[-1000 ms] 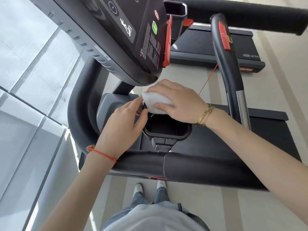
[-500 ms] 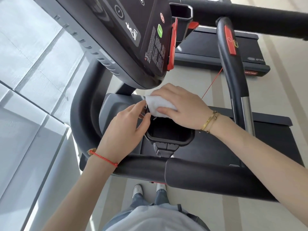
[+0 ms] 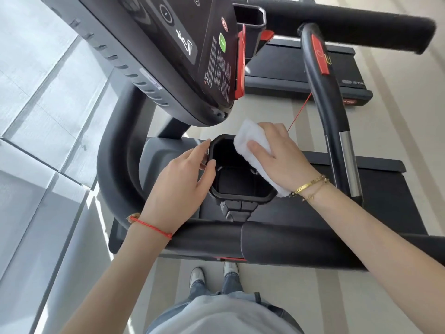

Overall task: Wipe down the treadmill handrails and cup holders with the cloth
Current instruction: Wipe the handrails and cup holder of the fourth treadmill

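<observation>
A black cup holder (image 3: 240,197) with an angular rim hangs between the treadmill console (image 3: 168,56) and the near padded handrail (image 3: 289,242). My right hand (image 3: 284,153) holds a folded white cloth (image 3: 250,136) and presses it along the holder's right rim, with the thumb lying on top of the cloth. Part of the cloth runs under my palm to the wrist. My left hand (image 3: 178,179) pinches the holder's left rim, thumb inside and fingers outside. The holder's inside looks dark and holds nothing I can see.
A curved black handrail (image 3: 113,165) bends round on the left. An upright grip bar (image 3: 320,92) with a red pad and a thin red safety cord (image 3: 298,112) stand just right of my right hand. A second treadmill deck (image 3: 289,66) lies beyond. Glass panels are at left.
My right hand slid the cloth from the holder's far left corner over to its right rim, uncovering the opening. My left hand stayed on the left rim.
</observation>
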`<state>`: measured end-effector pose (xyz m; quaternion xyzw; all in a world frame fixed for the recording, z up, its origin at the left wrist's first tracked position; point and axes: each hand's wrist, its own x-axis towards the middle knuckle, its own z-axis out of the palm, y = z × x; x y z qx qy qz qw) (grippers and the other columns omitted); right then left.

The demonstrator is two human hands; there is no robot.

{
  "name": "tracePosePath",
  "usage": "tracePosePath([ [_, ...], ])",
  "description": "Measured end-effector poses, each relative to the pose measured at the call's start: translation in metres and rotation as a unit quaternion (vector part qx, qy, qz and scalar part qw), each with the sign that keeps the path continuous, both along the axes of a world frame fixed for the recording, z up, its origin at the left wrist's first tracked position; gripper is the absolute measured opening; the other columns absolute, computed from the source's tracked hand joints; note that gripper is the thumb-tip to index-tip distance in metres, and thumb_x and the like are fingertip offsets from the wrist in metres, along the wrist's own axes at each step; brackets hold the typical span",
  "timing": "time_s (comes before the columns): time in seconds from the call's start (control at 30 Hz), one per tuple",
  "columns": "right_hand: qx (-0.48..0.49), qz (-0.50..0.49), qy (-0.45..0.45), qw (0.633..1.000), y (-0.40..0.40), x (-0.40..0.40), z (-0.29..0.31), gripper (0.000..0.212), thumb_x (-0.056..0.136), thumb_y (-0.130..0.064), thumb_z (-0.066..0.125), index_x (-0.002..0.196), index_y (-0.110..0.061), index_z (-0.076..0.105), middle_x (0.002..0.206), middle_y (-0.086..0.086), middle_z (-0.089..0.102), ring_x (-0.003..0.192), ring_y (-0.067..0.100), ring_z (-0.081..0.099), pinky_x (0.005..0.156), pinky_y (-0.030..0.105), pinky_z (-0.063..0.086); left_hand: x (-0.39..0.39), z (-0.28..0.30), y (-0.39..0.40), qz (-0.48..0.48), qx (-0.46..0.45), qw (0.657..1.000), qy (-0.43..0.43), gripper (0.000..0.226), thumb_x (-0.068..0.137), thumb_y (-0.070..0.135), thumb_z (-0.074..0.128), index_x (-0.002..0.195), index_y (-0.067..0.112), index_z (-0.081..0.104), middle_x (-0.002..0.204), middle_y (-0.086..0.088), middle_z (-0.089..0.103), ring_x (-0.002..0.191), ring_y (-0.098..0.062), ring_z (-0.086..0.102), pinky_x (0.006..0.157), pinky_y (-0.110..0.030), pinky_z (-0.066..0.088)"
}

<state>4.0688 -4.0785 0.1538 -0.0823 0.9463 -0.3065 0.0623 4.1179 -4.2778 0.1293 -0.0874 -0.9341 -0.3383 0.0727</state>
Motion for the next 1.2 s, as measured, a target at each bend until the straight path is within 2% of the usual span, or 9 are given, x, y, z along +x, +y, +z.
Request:
tracePosePath([
  [0.1,-0.035,-0.018,0.01,0.999,-0.001,0.027,-0.005,0.05,0.102,-0.027,0.044,0.148,-0.017,0.028,0.138,0.002,0.029,0.121,0.018,0.041,0.095,0.016,0.027,-0.001,-0.001,-0.001,-0.005,-0.005,1.0,0.001,0.046,0.099,0.03,0.045,0.143,0.016,0.047,0.101,0.002,0.067,0.093,-0.014,0.062,0.082,-0.036,0.051],
  [0.2,-0.094,-0.069,-0.007,0.993,0.001,0.07,-0.012,0.059,0.101,-0.032,0.042,0.153,-0.026,0.014,0.132,-0.009,0.022,0.109,0.004,0.037,0.083,0.004,0.025,0.0,-0.002,0.0,-0.005,-0.003,1.0,0.005,0.046,0.1,0.031,0.045,0.144,0.017,0.045,0.103,0.003,0.067,0.093,-0.014,0.063,0.083,-0.031,0.051],
  [0.3,-0.106,-0.087,-0.041,0.99,0.003,0.068,-0.009,0.058,0.101,-0.035,0.043,0.152,-0.024,0.015,0.132,-0.007,0.027,0.105,0.006,0.04,0.074,0.007,0.032,-0.001,-0.002,-0.001,-0.004,0.0,1.0,0.005,0.047,0.1,0.031,0.045,0.145,0.016,0.044,0.105,0.002,0.068,0.096,-0.013,0.062,0.085,-0.027,0.048],
  [0.43,-0.088,-0.06,-0.08,0.991,0.007,0.005,0.004,0.047,0.102,-0.034,0.044,0.141,-0.01,0.033,0.131,0.012,0.046,0.105,0.022,0.052,0.084,0.028,0.039,0.0,-0.001,-0.001,-0.008,0.005,1.0,0.002,0.047,0.1,0.029,0.046,0.144,0.016,0.044,0.104,-0.001,0.068,0.099,-0.017,0.063,0.089,-0.035,0.051],
  [0.6,-0.085,-0.039,-0.048,0.994,0.007,0.034,-0.004,0.055,0.101,-0.028,0.045,0.149,-0.018,0.021,0.141,0.003,0.029,0.111,0.011,0.04,0.092,0.019,0.032,0.0,0.001,-0.001,-0.007,0.0,1.0,0.005,0.047,0.099,0.03,0.046,0.144,0.015,0.045,0.103,0.0,0.068,0.096,-0.015,0.063,0.087,-0.033,0.052],
  [0.73,-0.106,-0.046,-0.036,0.993,0.009,0.062,-0.01,0.063,0.101,-0.03,0.045,0.153,-0.022,0.012,0.142,-0.004,0.023,0.11,0.001,0.033,0.084,0.007,0.029,-0.001,0.001,-0.001,-0.005,-0.005,1.0,0.005,0.047,0.099,0.03,0.045,0.144,0.017,0.045,0.104,0.002,0.068,0.094,-0.013,0.063,0.086,-0.03,0.053],
  [0.87,0.015,0.062,0.018,0.998,0.014,0.01,-0.001,0.053,0.099,-0.026,0.05,0.147,-0.015,0.03,0.141,0.006,0.034,0.125,0.023,0.04,0.105,0.031,0.032,0.0,0.001,-0.001,-0.006,-0.001,1.0,0.004,0.047,0.099,0.03,0.045,0.143,0.016,0.046,0.102,0.004,0.067,0.093,-0.012,0.063,0.085,-0.033,0.053],
  [0.97,0.059,0.208,0.043,0.975,0.0,-0.026,0.006,0.046,0.096,-0.023,0.056,0.14,-0.019,0.043,0.137,0.002,0.044,0.12,0.027,0.046,0.103,0.038,0.036,0.001,0.002,0.001,-0.002,0.002,1.0,0.008,0.044,0.099,0.028,0.048,0.142,0.017,0.048,0.103,0.003,0.067,0.094,-0.012,0.063,0.083,-0.035,0.052],
  [1.2,0.029,0.242,0.054,0.968,0.007,-0.03,-0.001,0.047,0.096,-0.026,0.057,0.14,-0.029,0.043,0.134,-0.01,0.044,0.118,0.015,0.047,0.093,0.03,0.039,0.001,0.004,0.0,0.015,0.001,1.0,0.003,0.044,0.098,0.033,0.047,0.141,0.021,0.049,0.102,0.011,0.065,0.092,-0.004,0.061,0.083,-0.032,0.052],
])
